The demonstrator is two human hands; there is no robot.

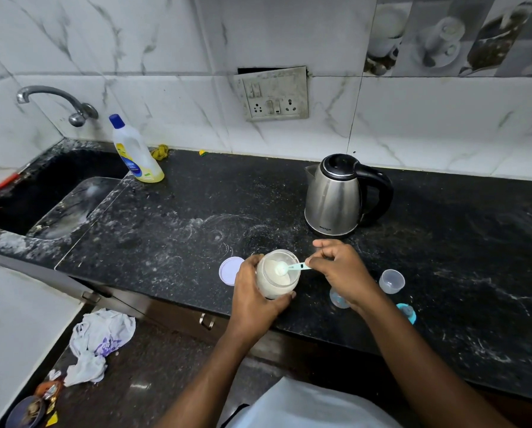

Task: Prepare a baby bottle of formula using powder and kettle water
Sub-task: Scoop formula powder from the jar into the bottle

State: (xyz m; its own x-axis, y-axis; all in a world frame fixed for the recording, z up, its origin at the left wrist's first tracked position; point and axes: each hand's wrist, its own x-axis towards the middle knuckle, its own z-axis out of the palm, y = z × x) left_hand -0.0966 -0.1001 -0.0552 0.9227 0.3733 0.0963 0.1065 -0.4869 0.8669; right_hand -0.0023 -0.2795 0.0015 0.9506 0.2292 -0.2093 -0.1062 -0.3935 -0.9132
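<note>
Left grip [252, 295] wraps the powder jar [277, 281], which we judge light and smooth; right grip [338, 270] pinches the stiff scoop [291, 267] by its handle, and we'd keep it level.

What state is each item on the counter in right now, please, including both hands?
Powder jar: open, holds powder.
Jar lid: off, flat on the counter.
Scoop: loaded, over the jar's mouth.
Kettle: lid shut, upright.
Baby bottle: mostly hidden behind the right wrist.
Clear cap: off, lying on the counter.
Detergent bottle: capped, upright.
Left hand: grips the jar.
Right hand: pinches the scoop's handle.
</note>
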